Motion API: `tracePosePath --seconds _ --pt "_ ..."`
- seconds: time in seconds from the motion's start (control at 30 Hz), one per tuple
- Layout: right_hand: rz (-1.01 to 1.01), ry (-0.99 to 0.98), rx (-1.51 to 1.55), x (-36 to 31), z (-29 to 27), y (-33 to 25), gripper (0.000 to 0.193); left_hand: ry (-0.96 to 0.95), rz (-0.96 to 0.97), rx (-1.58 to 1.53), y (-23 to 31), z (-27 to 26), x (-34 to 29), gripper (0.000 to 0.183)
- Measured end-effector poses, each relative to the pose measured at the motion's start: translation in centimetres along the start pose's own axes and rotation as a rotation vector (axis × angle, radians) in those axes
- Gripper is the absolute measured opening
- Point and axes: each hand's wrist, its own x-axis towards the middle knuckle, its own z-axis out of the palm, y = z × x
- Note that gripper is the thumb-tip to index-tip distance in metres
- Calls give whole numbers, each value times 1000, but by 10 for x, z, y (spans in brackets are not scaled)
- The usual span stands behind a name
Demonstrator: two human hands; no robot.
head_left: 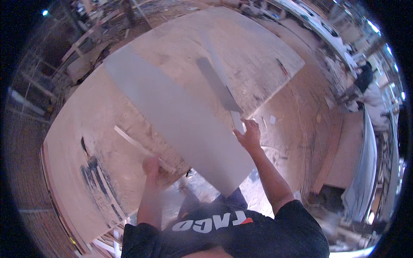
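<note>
A long grey panel [172, 107] lies slantwise across a broad, dusty wooden board [172, 38], its near end close to my body. My left hand [151, 165] is over a thin pale strip [131, 138] left of the panel; blur hides its fingers. Beyond the panel's right edge, my right hand [249, 134] has its thumb and fingers on either side of the near end of a narrow light strip [235, 117]. This strip stretches away from me over the board. A darker grey band [215, 81] runs beside it.
Dark, narrow pieces [101, 180] lie on the board's left part. A small dark reddish object [282, 68] rests near its far right corner. A large pale sheet-covered stack [359, 163] stands at right. Farther off at right is another person [363, 79].
</note>
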Motion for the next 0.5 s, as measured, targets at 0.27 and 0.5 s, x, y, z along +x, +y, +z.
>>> tracePosePath --seconds 0.27,0.5 --pt "87 -321 -149 159 85 7 73 420 -277 -885 -63 56 -96 22" --pt "12 -429 22 185 120 63 69 536 -71 -732 -27 65 -193 17"
